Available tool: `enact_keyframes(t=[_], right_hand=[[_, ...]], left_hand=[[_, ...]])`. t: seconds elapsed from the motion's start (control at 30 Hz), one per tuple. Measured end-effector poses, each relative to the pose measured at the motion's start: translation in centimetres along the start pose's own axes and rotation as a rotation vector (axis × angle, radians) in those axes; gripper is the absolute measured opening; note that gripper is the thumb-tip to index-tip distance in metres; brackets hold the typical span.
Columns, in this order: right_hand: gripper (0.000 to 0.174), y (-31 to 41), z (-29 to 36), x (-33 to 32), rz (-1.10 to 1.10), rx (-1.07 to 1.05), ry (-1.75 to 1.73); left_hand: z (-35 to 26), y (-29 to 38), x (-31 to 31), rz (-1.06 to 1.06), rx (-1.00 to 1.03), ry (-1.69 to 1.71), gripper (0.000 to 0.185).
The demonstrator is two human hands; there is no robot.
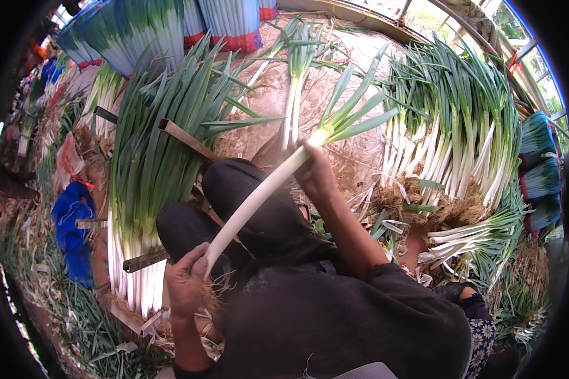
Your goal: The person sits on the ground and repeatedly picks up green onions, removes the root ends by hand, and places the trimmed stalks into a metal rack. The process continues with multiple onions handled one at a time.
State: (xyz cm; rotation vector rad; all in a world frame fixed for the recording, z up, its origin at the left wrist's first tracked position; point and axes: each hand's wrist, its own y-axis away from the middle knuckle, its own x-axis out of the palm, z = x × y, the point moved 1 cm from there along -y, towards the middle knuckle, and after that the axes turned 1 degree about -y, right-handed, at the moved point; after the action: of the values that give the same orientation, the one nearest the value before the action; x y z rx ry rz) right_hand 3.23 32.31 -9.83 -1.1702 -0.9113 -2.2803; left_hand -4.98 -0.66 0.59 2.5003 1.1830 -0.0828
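Observation:
A long Welsh onion stalk [253,201] slants across my lap, its white shaft bare and its green leaves fanned at the upper right. My left hand [189,279] grips it at the root end, where thin brown roots hang beside the fingers. My right hand [316,173] is closed around the shaft just below the leaf fork. To the left of my knees, a thick bundle of Welsh onions [159,142] lies in a rack of square metal bars [185,137], with white ends toward me. A few more stalks [292,102] lie on the ground sheet ahead.
A large pile of onions with roots [455,137] lies at the right, above a smaller pile [460,237]. Filled blue net bags with red ends [232,23] stand at the upper left, others [540,175] at the far right. Blue cloth [73,227] and leaf scraps [95,327] lie left.

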Motion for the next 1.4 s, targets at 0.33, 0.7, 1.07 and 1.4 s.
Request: enact_keyframes(t=[0.33,0.7,1.07,1.4], right_hand=[[0.032,-3.7,2.3,2.4,0.255,0.109,-0.438],[0.034,-1.3,-2.2,9.0,0.399,0.107,-0.138],[0.040,-3.4,-3.0,12.3,0.499,0.183,-0.220],[0.053,-1.8,-11.3,21.6,0.790,0.200,-0.004]], left_hand=[[-0.5,0.4,-7.9,-0.300,0.159,-0.420,0.031],[-5.8,-9.1,11.2,-0.478,0.838,-1.098,0.047],[4.7,-2.5,-9.7,-0.401,0.657,-1.096,0.029],[8.7,4.9,-17.9,-0.519,0.385,-1.088,0.048]])
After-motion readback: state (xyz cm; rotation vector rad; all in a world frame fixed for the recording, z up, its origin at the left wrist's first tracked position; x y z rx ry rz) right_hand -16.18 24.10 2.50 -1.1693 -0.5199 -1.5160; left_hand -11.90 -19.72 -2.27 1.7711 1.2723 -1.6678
